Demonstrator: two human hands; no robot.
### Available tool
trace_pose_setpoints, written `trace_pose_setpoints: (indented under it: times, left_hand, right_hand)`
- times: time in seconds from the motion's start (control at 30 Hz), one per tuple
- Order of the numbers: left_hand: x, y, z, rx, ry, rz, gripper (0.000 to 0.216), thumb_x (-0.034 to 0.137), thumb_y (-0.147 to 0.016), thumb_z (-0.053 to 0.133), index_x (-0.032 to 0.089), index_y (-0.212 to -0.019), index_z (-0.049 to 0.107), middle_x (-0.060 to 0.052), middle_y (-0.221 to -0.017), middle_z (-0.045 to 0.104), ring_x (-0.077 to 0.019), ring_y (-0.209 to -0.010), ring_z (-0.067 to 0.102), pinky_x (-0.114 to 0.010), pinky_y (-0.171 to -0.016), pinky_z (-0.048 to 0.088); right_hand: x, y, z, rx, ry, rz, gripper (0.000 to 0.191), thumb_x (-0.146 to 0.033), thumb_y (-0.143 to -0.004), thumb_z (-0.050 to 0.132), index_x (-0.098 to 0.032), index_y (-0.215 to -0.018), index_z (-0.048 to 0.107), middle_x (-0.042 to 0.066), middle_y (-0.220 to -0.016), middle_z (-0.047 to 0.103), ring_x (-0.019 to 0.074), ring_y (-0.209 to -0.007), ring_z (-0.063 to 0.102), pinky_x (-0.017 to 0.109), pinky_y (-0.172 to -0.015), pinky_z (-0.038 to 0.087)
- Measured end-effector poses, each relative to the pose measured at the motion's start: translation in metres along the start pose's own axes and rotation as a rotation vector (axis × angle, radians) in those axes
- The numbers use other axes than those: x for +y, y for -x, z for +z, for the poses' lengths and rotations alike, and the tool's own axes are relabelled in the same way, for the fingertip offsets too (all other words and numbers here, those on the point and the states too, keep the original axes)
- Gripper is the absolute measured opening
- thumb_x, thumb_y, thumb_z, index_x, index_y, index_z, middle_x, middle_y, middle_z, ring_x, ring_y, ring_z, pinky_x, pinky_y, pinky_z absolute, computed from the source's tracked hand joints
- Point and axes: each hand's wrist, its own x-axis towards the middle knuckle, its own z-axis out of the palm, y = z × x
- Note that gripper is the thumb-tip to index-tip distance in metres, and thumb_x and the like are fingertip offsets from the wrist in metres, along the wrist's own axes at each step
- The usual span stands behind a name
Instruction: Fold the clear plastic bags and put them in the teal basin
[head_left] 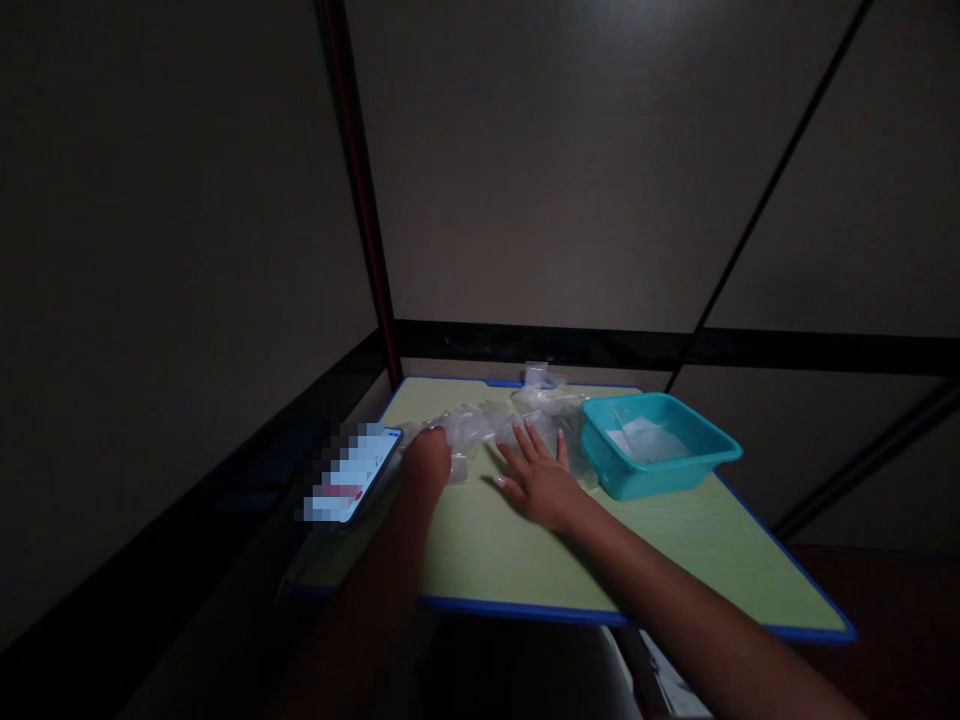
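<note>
A pile of clear plastic bags (525,415) lies across the far part of a light green table (675,560) with a blue edge. My right hand (536,478) lies flat on the table, fingers stretched out and open, its fingertips at the near edge of the bags. My left hand (427,462) is curled closed at the left end of the pile, touching a clear bag (459,462); whether it grips the bag is hard to see in the dim light.
A teal plastic tub (660,462) with something white inside stands at the right of the bags. A phone (352,475) with a lit screen lies at the table's left edge. Grey walls close in behind and at the left.
</note>
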Motion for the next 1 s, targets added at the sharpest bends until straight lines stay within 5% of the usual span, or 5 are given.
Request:
trace_pose_setpoints:
  times: [0.17,0.33,0.5,0.8,1.0]
  left_hand:
    - [0.002,-0.001,-0.005,0.065,0.219,0.118,0.016,0.024,-0.082,0.054,0.016,-0.069,0.059,-0.007,-0.079,0.062,-0.0202,-0.084,0.057,-0.027,-0.075,0.039]
    - [0.014,0.004,-0.002,0.038,0.544,0.249,0.028,0.033,-0.087,0.043,0.017,-0.067,0.053,0.0,-0.067,0.054,-0.015,-0.069,0.052,-0.024,-0.064,0.038]
    - [0.028,0.014,0.008,-0.193,0.829,0.401,0.028,0.04,-0.084,0.046,0.016,-0.073,0.055,0.001,-0.068,0.056,-0.0128,-0.067,0.054,-0.021,-0.059,0.04]
    - [0.027,0.018,0.006,-0.74,1.139,0.309,0.04,0.045,-0.068,0.07,0.013,-0.086,0.056,-0.004,-0.076,0.065,-0.013,-0.061,0.062,-0.021,-0.053,0.045]
    - [0.024,0.016,0.008,-0.743,1.11,0.216,0.039,0.048,-0.066,0.071,0.014,-0.07,0.051,0.0,-0.055,0.061,-0.0123,-0.049,0.062,-0.019,-0.048,0.044]
  right_hand:
    - [0.002,-0.001,0.001,0.083,-0.071,0.021,0.053,-0.05,-0.09,0.039,-0.026,-0.138,0.037,0.012,-0.152,0.016,0.0323,-0.139,0.009,0.066,-0.101,-0.006]
    - [0.004,-0.001,0.005,0.182,-0.314,0.01,0.051,-0.046,-0.085,0.051,-0.019,-0.128,0.049,0.015,-0.136,0.046,0.0307,-0.131,0.031,0.058,-0.107,0.009]
    - [0.007,-0.006,0.008,0.218,-0.673,-0.074,0.037,-0.047,-0.076,0.063,-0.015,-0.095,0.066,0.01,-0.1,0.064,0.0245,-0.1,0.054,0.039,-0.092,0.038]
    - [0.027,-0.005,0.007,0.097,-1.028,0.142,0.03,-0.045,-0.072,0.066,-0.016,-0.072,0.063,0.004,-0.077,0.064,0.0173,-0.072,0.055,0.03,-0.07,0.043]
    - [0.031,-0.007,0.009,0.076,-1.14,0.186,0.034,-0.048,-0.073,0.064,-0.014,-0.075,0.061,0.002,-0.07,0.06,0.0142,-0.064,0.052,0.027,-0.062,0.041]
